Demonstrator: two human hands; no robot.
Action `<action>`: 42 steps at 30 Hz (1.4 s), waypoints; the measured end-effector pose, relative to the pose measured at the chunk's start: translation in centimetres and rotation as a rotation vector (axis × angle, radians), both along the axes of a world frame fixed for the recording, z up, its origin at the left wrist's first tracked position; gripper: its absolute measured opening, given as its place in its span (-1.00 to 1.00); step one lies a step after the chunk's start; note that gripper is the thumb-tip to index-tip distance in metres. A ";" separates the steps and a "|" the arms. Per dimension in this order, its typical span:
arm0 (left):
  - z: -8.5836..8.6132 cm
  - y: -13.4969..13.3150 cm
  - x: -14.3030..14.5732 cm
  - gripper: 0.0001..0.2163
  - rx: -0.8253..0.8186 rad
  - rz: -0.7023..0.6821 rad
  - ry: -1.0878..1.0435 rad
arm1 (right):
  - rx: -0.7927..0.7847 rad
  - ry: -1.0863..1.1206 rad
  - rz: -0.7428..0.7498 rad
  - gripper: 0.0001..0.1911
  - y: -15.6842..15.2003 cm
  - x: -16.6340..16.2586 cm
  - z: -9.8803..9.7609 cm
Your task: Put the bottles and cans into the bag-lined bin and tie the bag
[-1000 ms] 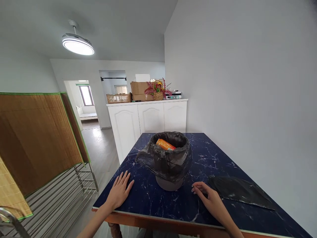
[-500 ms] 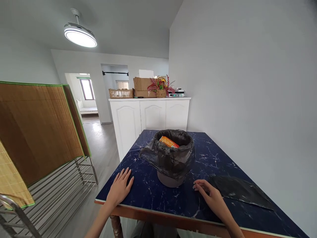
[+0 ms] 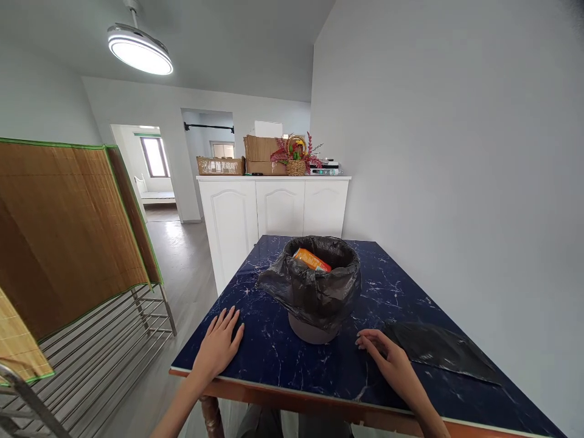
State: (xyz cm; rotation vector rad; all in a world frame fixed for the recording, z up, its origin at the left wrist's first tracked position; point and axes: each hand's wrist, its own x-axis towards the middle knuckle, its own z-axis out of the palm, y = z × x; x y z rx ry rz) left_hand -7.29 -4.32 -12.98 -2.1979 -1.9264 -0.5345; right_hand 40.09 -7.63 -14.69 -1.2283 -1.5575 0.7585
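Note:
A small grey bin point(image 3: 314, 328) lined with a black bag point(image 3: 314, 289) stands on the dark blue marble-patterned table point(image 3: 396, 292). An orange carton point(image 3: 311, 260) sticks up inside the bag. My left hand point(image 3: 218, 345) lies flat on the table left of the bin, fingers spread, holding nothing. To the right of the bin rests my right hand point(image 3: 385, 359), fingers loosely bent and apart, empty. Just right of that hand a flat folded black bag point(image 3: 440, 351) lies on the tabletop.
A white wall runs along the table's right side. A white cabinet point(image 3: 274, 213) stands behind the table, with cardboard boxes point(image 3: 260, 155) and a flower basket point(image 3: 295, 159) on top. At the left, bamboo mats point(image 3: 68, 225) hang over a metal rack point(image 3: 104, 365).
The view has shifted slightly as my head moved. Both hands stay resting on the table in nearly the same places.

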 end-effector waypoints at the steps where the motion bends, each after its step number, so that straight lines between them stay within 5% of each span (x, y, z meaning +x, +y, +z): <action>1: 0.1 0.0 0.1 -0.43 -0.001 0.002 0.000 | -0.006 -0.004 0.006 -0.45 0.0 0.0 0.0; 42: 0.2 -0.2 0.2 -0.48 0.035 -0.034 0.022 | -0.063 0.004 0.022 -0.51 -0.5 0.4 0.1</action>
